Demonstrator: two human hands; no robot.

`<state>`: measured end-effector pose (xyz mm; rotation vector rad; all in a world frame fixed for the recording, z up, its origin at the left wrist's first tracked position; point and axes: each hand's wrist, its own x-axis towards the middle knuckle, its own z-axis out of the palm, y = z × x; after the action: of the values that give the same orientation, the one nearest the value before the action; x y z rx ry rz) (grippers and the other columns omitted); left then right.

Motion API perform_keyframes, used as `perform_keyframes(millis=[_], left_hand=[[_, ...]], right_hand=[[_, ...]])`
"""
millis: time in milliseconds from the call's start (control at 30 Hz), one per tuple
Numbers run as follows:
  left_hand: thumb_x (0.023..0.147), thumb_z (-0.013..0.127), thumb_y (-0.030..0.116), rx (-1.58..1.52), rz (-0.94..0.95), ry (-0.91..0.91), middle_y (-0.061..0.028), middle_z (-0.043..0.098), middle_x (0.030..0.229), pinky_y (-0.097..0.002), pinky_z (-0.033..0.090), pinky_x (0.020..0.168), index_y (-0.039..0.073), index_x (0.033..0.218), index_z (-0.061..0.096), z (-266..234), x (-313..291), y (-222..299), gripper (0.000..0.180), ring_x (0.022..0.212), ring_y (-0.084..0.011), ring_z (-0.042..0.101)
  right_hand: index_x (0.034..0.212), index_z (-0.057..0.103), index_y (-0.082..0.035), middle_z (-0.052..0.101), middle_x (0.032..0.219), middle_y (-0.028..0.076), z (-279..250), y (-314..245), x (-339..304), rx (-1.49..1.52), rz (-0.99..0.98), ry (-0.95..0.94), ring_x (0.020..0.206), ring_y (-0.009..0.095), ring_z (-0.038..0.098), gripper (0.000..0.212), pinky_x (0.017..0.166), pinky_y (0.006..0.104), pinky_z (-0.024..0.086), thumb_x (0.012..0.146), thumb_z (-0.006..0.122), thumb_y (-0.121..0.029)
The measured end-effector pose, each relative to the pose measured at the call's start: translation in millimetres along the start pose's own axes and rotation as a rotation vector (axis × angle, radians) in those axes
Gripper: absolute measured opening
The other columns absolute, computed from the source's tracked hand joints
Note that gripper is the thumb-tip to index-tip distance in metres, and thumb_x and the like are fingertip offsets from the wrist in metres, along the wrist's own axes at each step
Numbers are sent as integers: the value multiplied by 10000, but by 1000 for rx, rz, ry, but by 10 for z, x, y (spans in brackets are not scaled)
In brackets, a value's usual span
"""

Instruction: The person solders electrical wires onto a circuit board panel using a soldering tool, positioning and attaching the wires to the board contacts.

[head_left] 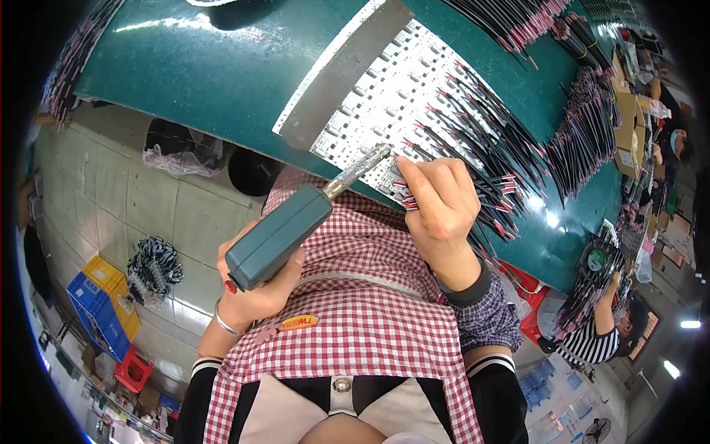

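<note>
My left hand (268,285) is wrapped round the dark green body of a soldering gun (285,233). Its metal tip reaches up and right onto a white circuit board panel (373,122) set with rows of small components. Close to that tip, my right hand (444,200) is closed in a pinch over the panel's near edge. Red-and-black wire ends (405,196) stick out beside its curled fingers; the exact pinch point is partly hidden. Several black wires with red ends (473,122) fan out from the panel's right side, some passing behind my right hand.
A grey strip (347,70) lies along the panel's left side on the green table (200,70). Bundles of black wires (584,133) cover the table's right. Blue and yellow crates (103,307) and a red stool (133,370) stand on the floor. A co-worker in stripes (595,344) sits at right.
</note>
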<state>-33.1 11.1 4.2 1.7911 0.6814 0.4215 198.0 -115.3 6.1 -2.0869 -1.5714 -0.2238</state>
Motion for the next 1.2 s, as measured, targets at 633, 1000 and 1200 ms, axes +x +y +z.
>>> perform_keyframes(millis=[633,1000,1200], left_hand=[[678,722,-33,34,54,27,-178,686,862,-320,539,611,-48,877,700,1,13,8,201,684,-284,675],[675,721,-29,-7,24,11,-167,673,852,-319,538,615,-48,874,689,36,7,-28,202,686,-277,671],[679,715,-30,24,70,-29,-149,649,824,-341,533,631,-41,855,674,38,89,18,180,699,-280,651]], right_hand=[[990,714,2,608,813,82,-37,-18,18,7,29,-45,764,270,584,489,653,366,479,527,583,90],[965,716,8,601,800,91,-9,21,15,64,43,-15,755,279,580,479,648,373,475,519,578,115],[967,718,-1,593,792,85,-5,13,19,31,41,-21,751,273,577,480,647,371,475,520,581,111]])
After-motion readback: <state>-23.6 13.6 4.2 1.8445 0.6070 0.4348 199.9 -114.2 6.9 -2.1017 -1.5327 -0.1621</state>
